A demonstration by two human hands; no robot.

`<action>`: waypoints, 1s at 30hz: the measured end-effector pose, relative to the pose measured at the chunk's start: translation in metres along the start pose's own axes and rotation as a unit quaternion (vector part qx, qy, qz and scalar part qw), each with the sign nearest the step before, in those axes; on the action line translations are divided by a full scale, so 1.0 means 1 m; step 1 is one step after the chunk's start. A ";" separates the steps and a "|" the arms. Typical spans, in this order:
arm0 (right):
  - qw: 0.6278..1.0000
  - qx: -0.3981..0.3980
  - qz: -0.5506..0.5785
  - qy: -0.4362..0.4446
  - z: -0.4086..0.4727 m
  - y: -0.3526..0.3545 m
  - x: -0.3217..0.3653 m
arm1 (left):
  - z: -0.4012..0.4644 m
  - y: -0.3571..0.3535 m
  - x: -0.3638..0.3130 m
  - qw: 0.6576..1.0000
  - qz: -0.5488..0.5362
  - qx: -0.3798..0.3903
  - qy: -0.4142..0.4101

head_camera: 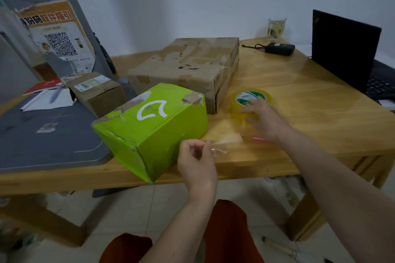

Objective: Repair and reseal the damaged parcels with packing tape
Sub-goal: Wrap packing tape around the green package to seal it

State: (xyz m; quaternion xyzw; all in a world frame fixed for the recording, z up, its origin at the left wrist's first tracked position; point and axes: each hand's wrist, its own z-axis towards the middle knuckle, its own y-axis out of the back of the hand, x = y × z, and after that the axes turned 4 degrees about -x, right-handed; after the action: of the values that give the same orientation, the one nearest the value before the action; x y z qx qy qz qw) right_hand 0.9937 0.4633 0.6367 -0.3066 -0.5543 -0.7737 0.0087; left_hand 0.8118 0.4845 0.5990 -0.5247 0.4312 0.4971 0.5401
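Three parcels: a green box [152, 128], a large brown box [188, 66] and a small brown box [99, 92] stand on the wooden table [299, 117].
Tape strip: a clear cut piece [226, 141] hangs just beside the green box's right end, its long axis running left to right along the table's front edge, the free end pointing right.
Left hand: the left hand [196, 162] pinches the strip's left end between thumb and fingertips, the other fingers curled.
Tape roll: the yellowish roll [251, 100] lies flat near the table's middle, just right of the large brown box's front corner, its green-and-white core label facing up.
Right hand: the right hand [264, 119] rests on the roll's near side with fingers spread and fairly straight.
Green box: tilted, its long axis running from the near-left towards the far-right, with torn paper at its top corners; it sits at the table's front edge.
Pink tool: a thin pink item [259, 139] lies under the right wrist; what it is cannot be told.
Further out: a grey mat [49, 134] at the left edge, a black laptop [346, 53] at the right edge, a glass mug [276, 28] at the far edge.
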 end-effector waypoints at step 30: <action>0.904 -0.005 0.423 0.064 -0.063 0.025 0.081 | -0.005 0.048 -0.049 0.969 0.005 0.107 -0.223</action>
State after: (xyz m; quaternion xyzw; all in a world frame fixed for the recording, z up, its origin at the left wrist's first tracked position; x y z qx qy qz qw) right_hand 0.9073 0.4255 0.6844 -0.4620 -0.3671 -0.7181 0.3689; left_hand 0.7577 0.4728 0.6407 -0.3375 0.3535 0.5554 0.6728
